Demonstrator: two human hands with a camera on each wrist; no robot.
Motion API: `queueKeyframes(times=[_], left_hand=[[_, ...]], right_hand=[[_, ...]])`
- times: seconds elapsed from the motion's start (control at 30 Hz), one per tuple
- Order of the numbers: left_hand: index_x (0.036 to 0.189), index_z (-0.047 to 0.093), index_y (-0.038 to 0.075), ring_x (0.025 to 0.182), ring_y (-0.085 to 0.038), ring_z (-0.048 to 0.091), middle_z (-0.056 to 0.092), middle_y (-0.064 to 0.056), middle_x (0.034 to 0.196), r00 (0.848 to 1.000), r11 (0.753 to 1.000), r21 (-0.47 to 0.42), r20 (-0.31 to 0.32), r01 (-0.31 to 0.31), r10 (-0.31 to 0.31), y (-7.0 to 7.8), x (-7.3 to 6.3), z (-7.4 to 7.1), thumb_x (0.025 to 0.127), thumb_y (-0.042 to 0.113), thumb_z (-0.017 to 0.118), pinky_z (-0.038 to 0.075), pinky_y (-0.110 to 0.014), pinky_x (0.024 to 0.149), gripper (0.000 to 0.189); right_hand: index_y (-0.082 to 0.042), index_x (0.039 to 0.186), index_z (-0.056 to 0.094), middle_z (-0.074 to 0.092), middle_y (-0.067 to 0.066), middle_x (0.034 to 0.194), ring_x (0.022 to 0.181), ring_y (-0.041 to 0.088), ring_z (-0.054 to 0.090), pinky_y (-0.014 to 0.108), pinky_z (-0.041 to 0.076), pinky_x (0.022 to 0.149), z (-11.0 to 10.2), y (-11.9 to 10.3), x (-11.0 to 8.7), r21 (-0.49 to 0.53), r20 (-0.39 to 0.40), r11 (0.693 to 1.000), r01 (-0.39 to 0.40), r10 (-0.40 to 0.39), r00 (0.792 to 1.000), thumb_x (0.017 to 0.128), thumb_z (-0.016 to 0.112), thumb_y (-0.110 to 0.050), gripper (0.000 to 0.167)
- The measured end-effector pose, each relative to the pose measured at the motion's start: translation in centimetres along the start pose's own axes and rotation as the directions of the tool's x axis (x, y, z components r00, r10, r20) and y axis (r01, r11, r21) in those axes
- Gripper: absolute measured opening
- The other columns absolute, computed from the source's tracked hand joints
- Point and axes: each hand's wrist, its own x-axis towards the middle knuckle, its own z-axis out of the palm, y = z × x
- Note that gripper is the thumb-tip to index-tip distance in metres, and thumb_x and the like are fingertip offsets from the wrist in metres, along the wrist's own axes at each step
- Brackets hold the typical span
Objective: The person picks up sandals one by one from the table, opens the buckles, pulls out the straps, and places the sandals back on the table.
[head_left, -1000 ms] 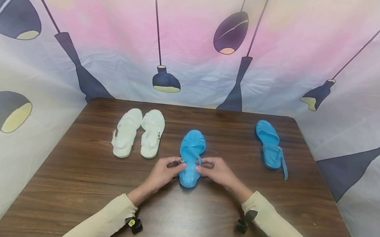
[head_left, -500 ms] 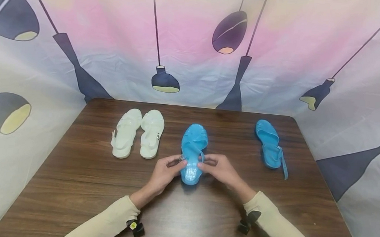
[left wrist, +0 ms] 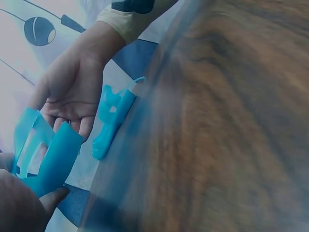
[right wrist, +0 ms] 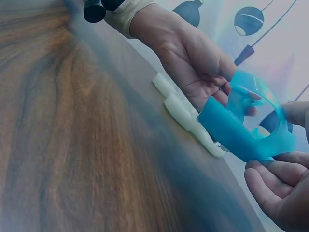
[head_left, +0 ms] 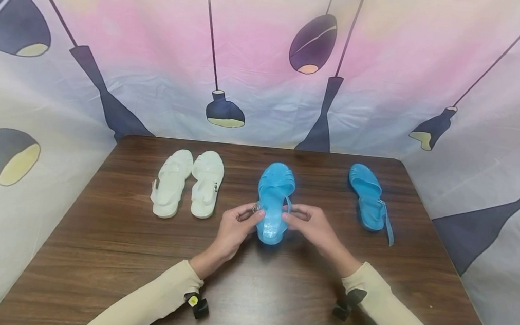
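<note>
Both hands hold a translucent blue sandal [head_left: 272,224] at the middle of the table, its toe pointing away from me. My left hand [head_left: 235,228] pinches its left edge near the heel, thumb on top by a small metal buckle. On the opposite edge, beside the loose strap, my right hand [head_left: 313,228] grips with its thumb on the insole. The right wrist view shows the sandal [right wrist: 227,128] raised over the table, with fingertips [right wrist: 270,169] under its sole. Seen from the left wrist, the matching blue sandal [left wrist: 113,116] lies beyond the hands.
On the dark wooden table [head_left: 94,251], a pair of white sandals [head_left: 205,191] lies side by side at the back left. At the back right rests the other blue sandal [head_left: 370,213], its strap hanging outward. A lamp-patterned curtain [head_left: 159,45] encloses the table's back and sides.
Both hands have carried the blue sandal away from me and slightly right, keeping their hold. The white pair and the other blue sandal stay where they were.
</note>
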Motion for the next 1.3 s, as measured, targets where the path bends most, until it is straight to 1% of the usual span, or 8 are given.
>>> queueKeyframes(times=[0.23,0.53,0.73,0.83,0.9,1.03,1.17,1.3], left_hand=[[0.127,0.067,-0.003,0.108,-0.024,0.071,0.069,-0.023,0.123,0.999,1.0,-0.008,0.042,-0.012,0.012,0.2,1.4,1.5,0.092,0.008,0.075,0.06,-0.038,0.088,0.038],[0.127,0.068,-0.003,0.107,-0.024,0.071,0.071,-0.021,0.121,0.997,0.999,-0.035,0.081,-0.001,0.004,0.3,3.2,4.0,0.092,0.009,0.076,0.06,-0.039,0.088,0.038],[0.126,0.067,-0.006,0.103,-0.021,0.072,0.072,-0.021,0.118,0.993,0.997,-0.075,0.113,-0.016,0.025,-0.1,4.4,5.9,0.092,0.006,0.075,0.06,-0.04,0.088,0.037],[0.125,0.068,-0.005,0.099,-0.018,0.072,0.073,-0.019,0.115,0.993,0.996,-0.091,0.118,-0.016,0.026,-0.3,4.9,6.8,0.091,0.005,0.076,0.06,-0.039,0.087,0.036],[0.124,0.069,-0.005,0.097,-0.017,0.072,0.074,-0.018,0.113,0.993,0.995,-0.096,0.117,-0.015,0.027,-0.5,5.3,7.5,0.091,0.005,0.076,0.06,-0.038,0.086,0.035],[0.124,0.069,-0.005,0.096,-0.016,0.072,0.074,-0.018,0.112,0.993,0.995,-0.103,0.116,-0.014,0.026,-1.0,6.0,8.8,0.091,0.006,0.076,0.06,-0.039,0.086,0.035],[0.124,0.069,-0.006,0.095,-0.016,0.072,0.074,-0.019,0.112,0.993,0.993,-0.117,0.117,-0.02,0.034,-1.5,6.7,10.1,0.092,0.006,0.076,0.06,-0.039,0.086,0.035],[0.123,0.069,-0.006,0.094,-0.015,0.072,0.075,-0.019,0.11,0.992,0.99,-0.131,0.11,-0.05,0.065,-2.2,7.4,11.2,0.092,0.006,0.076,0.061,-0.038,0.086,0.034]], right_hand=[[-0.004,0.134,0.064,0.067,0.012,0.134,0.118,0.027,0.068,0.043,0.058,0.094,-1.9,-0.4,-0.4,0.015,-0.033,1.0,0.0,0.001,0.999,0.094,0.075,-0.04,0.055],[-0.003,0.141,0.058,0.06,0.015,0.142,0.123,0.03,0.065,0.05,0.054,0.099,-4.9,-0.7,-1.0,-0.001,-0.056,1.0,-0.018,0.017,0.998,0.095,0.073,-0.044,0.063],[-0.006,0.142,0.057,0.063,0.019,0.137,0.113,0.035,0.069,0.05,0.055,0.097,-7.7,-0.9,-1.7,-0.139,-0.148,0.99,-0.021,0.0,0.989,0.095,0.07,-0.049,0.065],[-0.008,0.14,0.06,0.065,0.019,0.134,0.111,0.037,0.07,0.051,0.056,0.094,-9.6,-1.1,-2.2,-0.242,-0.215,0.97,-0.01,-0.044,0.976,0.095,0.068,-0.053,0.065],[-0.009,0.139,0.061,0.064,0.018,0.135,0.115,0.038,0.068,0.054,0.055,0.096,-11.1,-1.3,-2.6,-0.328,-0.259,0.945,-0.009,-0.081,0.962,0.094,0.067,-0.057,0.066],[-0.009,0.137,0.063,0.062,0.017,0.139,0.123,0.04,0.061,0.06,0.051,0.098,-14.0,-1.3,-3.3,-0.463,-0.361,0.886,-0.042,-0.145,0.921,0.093,0.066,-0.061,0.068],[-0.007,0.138,0.063,0.059,0.02,0.142,0.131,0.043,0.053,0.064,0.047,0.101,-16.6,-0.5,-3.5,-0.494,-0.439,0.864,-0.098,-0.15,0.886,0.093,0.065,-0.062,0.071],[-0.006,0.14,0.06,0.054,0.022,0.146,0.137,0.044,0.046,0.066,0.041,0.105,-18.7,1.0,-3.3,-0.476,-0.48,0.863,-0.167,-0.096,0.872,0.093,0.063,-0.063,0.074]])
